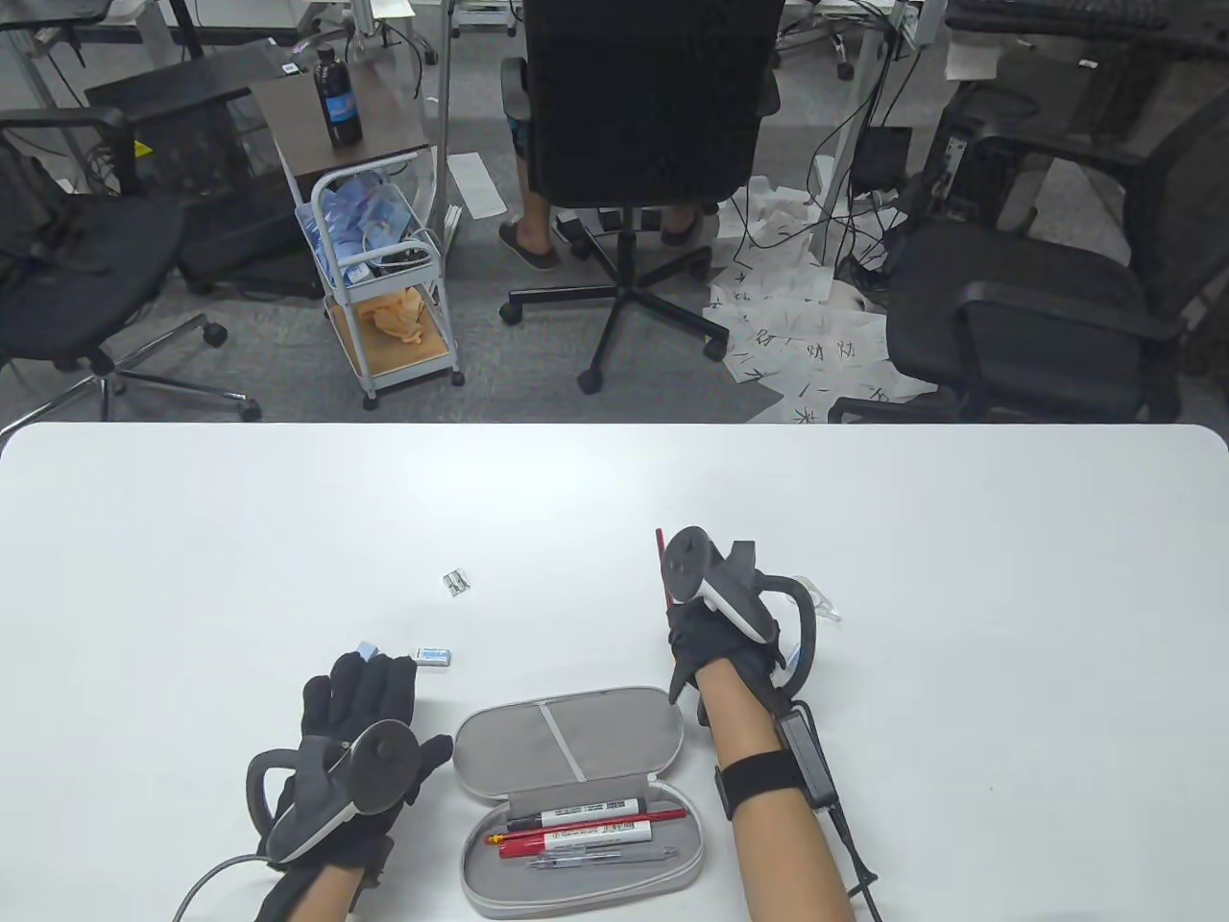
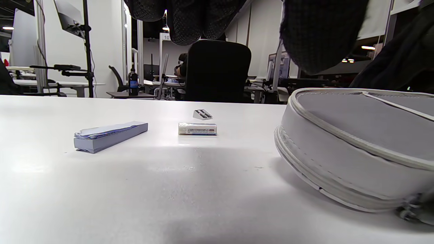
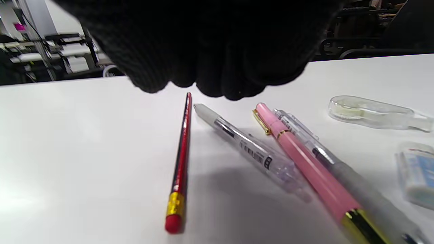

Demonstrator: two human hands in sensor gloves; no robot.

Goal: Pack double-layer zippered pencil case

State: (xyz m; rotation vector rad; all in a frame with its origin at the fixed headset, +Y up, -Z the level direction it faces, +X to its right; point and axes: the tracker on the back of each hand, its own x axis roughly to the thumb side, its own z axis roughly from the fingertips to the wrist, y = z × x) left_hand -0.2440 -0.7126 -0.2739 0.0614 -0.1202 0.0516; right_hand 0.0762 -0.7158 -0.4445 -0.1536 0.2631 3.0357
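The grey pencil case (image 1: 576,759) lies open near the front edge; its lower half holds a marker, a red pen (image 1: 595,834) and a clear pen. It also shows in the left wrist view (image 2: 356,142). My left hand (image 1: 370,687) rests flat on the table left of the case, holding nothing. My right hand (image 1: 701,639) hovers just above loose pens behind the case, its fingers (image 3: 217,61) curled over them and holding nothing. Under it lie a red pencil (image 3: 181,159), a clear pen (image 3: 244,147), a pink pen (image 3: 301,162) and a grey-grip pen (image 3: 342,166).
A blue pad (image 2: 110,135), a white eraser (image 2: 197,128) and a metal sharpener (image 2: 202,114) lie ahead of my left hand. A clear correction tape (image 3: 369,113) and a blue-white item (image 3: 417,173) lie right of the pens. Office chairs stand beyond the table's far edge.
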